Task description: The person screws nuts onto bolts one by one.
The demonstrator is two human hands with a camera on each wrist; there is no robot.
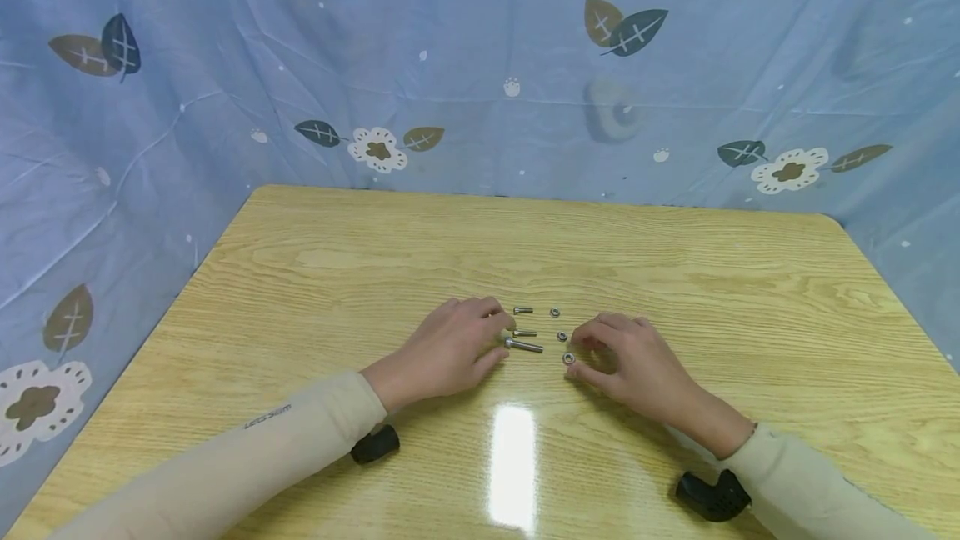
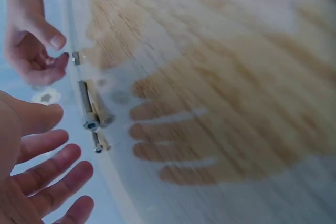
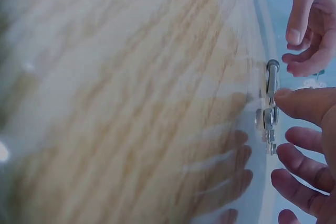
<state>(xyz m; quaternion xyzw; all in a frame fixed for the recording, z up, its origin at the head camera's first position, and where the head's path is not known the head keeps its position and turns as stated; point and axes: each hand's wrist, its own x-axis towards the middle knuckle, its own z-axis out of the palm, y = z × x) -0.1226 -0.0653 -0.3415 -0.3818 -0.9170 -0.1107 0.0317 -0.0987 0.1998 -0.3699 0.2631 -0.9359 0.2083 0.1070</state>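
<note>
Three metal socket-head bolts lie side by side on the wooden table: a long bolt (image 1: 523, 346) nearest me, a shorter bolt (image 1: 525, 333) behind it and another short bolt (image 1: 523, 310) farthest back. To their right, three nuts form a loose column: a near nut (image 1: 568, 358), a middle nut (image 1: 562, 337) and a far nut (image 1: 555, 312). My left hand (image 1: 456, 346) hovers by the bolt heads, fingers apart and relaxed, holding nothing in the left wrist view. My right hand (image 1: 636, 359) is beside the near nut, thumb and fingers spread; whether its thumb touches that nut, I cannot tell.
The glossy wood-grain table (image 1: 337, 248) reflects a bright light patch in front of the bolts. A blue patterned cloth (image 1: 480, 40) hangs behind and at both sides. Black wrist-worn pieces (image 1: 712, 497) sit under both sleeves, close to the tabletop.
</note>
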